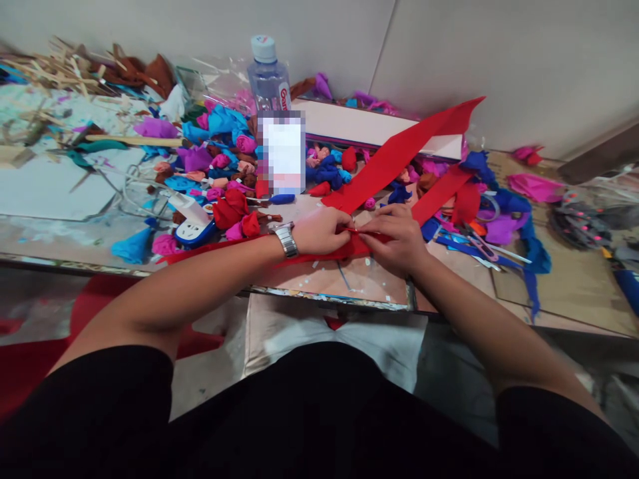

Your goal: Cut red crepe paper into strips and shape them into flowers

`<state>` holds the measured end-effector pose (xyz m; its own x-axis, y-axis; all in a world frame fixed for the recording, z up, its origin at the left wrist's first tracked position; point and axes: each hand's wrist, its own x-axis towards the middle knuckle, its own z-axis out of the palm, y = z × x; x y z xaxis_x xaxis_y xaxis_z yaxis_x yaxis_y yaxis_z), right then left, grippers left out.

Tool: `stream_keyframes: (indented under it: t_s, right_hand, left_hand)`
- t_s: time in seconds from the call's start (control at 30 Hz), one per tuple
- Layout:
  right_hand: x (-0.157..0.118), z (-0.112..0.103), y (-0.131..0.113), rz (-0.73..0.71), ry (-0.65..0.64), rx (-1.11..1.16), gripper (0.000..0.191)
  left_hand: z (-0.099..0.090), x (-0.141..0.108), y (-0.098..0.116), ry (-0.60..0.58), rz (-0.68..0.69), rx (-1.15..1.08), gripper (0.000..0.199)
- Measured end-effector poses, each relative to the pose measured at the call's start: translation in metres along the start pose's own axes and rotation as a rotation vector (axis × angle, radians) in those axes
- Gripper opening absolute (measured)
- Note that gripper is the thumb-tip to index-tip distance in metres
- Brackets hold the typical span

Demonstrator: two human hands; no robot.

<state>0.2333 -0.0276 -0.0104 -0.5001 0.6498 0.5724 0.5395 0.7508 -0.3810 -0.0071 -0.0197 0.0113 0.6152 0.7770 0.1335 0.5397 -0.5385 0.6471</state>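
Observation:
My left hand point(323, 231), with a metal-banded watch point(286, 239) at its wrist, is closed in a pinch at the table's front. Close beside it, my right hand point(395, 238) pinches too, fingertips almost meeting the left's. Between them runs a narrow folded or rolled edge of a red crepe-paper strip point(344, 251), which also lies under both hands. Behind the hands, a long red strip point(399, 159) slants up to the right. Another red piece point(440, 194) extends from behind my right hand. Red rolled paper flowers point(232, 209) lie left of my left hand.
A plastic bottle point(269, 83) stands at the back behind a blurred-out upright phone-like thing point(284, 156). Colourful paper flowers crowd the table. Left are a power strip point(196, 229), green-handled pliers point(100, 146) and wooden sticks point(70, 70); right, pink scissors point(483, 247) and tape point(489, 207).

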Motion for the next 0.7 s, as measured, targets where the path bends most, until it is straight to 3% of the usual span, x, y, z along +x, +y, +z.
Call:
stream_keyframes:
  t_s: [0.37,0.7]
  right_hand:
    - [0.0001,-0.003,-0.003,-0.099,0.034,-0.045,0.012]
    - [-0.0006,-0.0012,-0.0024,-0.068,0.046,-0.055,0.009]
  left_hand:
    - [-0.0051,0.0003,0.0066,-0.08,-0.038,-0.021,0.027]
    - [-0.0009,0.0011,0.003,-0.016,-0.007,-0.035,0.028]
